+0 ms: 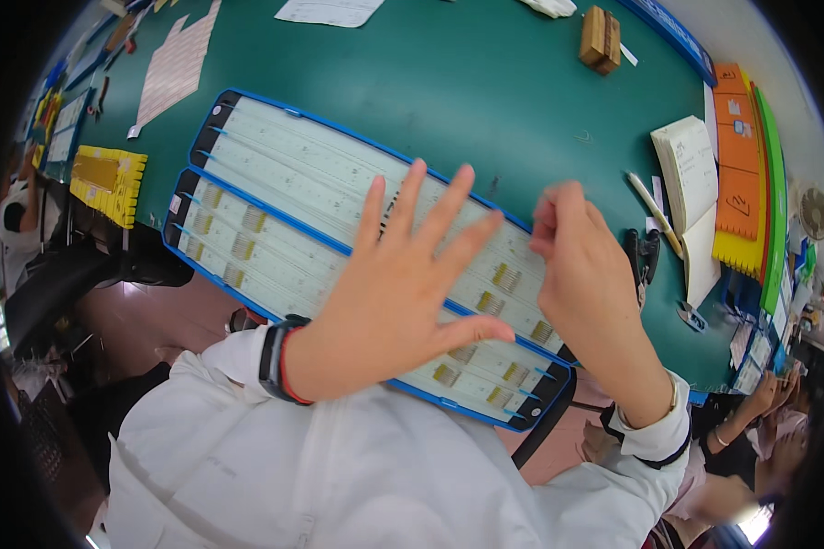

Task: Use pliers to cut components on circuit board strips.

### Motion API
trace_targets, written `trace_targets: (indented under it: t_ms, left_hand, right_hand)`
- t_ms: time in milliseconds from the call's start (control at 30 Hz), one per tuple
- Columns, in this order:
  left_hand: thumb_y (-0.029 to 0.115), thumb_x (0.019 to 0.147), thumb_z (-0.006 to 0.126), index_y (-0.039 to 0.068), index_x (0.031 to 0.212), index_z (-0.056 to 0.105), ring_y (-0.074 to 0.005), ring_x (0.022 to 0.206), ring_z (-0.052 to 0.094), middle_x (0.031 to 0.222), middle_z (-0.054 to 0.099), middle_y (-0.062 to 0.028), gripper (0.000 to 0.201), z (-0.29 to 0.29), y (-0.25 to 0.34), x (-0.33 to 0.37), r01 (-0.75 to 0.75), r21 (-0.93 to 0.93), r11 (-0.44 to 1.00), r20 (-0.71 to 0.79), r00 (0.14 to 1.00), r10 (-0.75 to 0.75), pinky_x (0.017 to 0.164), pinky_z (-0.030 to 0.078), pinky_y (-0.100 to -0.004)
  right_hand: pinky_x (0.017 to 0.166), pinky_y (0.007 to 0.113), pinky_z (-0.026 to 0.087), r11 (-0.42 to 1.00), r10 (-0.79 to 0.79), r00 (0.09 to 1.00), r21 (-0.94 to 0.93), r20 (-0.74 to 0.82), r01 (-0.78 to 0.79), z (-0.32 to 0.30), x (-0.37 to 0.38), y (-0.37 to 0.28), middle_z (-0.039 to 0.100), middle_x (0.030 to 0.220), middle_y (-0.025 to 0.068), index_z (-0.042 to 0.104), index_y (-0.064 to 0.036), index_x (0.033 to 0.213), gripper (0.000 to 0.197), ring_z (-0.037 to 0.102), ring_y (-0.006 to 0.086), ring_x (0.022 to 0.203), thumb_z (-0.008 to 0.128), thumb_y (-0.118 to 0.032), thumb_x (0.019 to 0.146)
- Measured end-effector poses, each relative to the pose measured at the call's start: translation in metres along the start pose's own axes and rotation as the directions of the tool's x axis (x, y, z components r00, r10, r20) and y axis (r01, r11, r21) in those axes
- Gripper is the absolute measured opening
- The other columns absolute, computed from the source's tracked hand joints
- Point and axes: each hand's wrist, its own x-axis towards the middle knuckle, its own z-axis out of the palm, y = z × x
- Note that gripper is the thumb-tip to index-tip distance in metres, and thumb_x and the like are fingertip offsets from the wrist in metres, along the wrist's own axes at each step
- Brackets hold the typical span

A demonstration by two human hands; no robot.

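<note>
My left hand (395,288) is spread flat, palm down, over two long blue-edged trays lying side by side at a slant. The far tray (307,146) and the near tray (288,265) have whitish panels crossed by lengthwise strips, with black ends. Small bundles of thin yellowish pieces (506,276) sit in rows toward the trays' ends. Over the right part of the far tray, my right hand (588,284) is closed, its fingertips curled together. Whatever is between those fingers, if anything, I cannot make out. My left hand covers the trays' middle.
The trays rest on a green tabletop (485,110) and overhang its near edge. To the right lie an open notebook (688,174), a pen (650,206) and orange folders (737,156). A wooden block (601,41) is at the back, a yellow packet (110,183) at left. Other people sit nearby.
</note>
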Motion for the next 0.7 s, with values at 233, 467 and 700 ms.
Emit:
trace_targets:
  t_ms: [233, 467, 700]
  left_hand:
    - [0.071, 0.072, 0.053, 0.022, 0.137, 0.046, -0.0545, 0.134, 0.014, 0.154, 0.018, -0.0150, 0.082, 0.022, 0.009, 0.007, 0.009, 0.144, 0.990, 0.061, 0.998, -0.018, 0.101, 0.008, -0.0724]
    - [0.069, 0.079, 0.047, 0.024, 0.144, 0.035, -0.0540, 0.135, 0.012, 0.155, 0.015, -0.0154, 0.081, 0.017, -0.011, -0.004, -0.023, 0.069, 0.997, -0.009, 1.000, 0.024, 0.097, 0.016, -0.0746]
    - [0.053, 0.083, 0.053, 0.009, 0.137, 0.041, -0.0510, 0.138, 0.008, 0.152, 0.018, -0.0205, 0.071, 0.068, -0.026, -0.002, -0.155, 0.082, 0.985, -0.304, 0.937, 0.173, 0.104, 0.014, -0.0677]
  right_hand:
    - [0.073, 0.037, 0.047, 0.985, 0.149, 0.979, -0.064, -0.141, -0.159, -0.019, -0.016, 0.028, 0.060, 0.089, 0.0091, 0.052, -0.0053, 0.107, 0.035, 0.059, 0.0282, 0.089, 0.068, -0.005, 0.076]
    - [0.101, 0.041, 0.036, 0.907, 0.312, 0.891, -0.176, -0.330, -0.382, -0.022, -0.058, 0.091, 0.050, 0.124, 0.0193, 0.045, -0.0025, 0.132, 0.064, 0.047, 0.0353, 0.118, 0.073, -0.020, 0.077]
    - [0.091, 0.046, 0.044, 0.927, 0.041, 0.820, -0.284, -0.572, -0.245, -0.003, -0.073, 0.093, 0.060, 0.109, 0.0223, 0.060, 0.0009, 0.112, 0.047, 0.056, 0.0379, 0.102, 0.076, -0.027, 0.078]
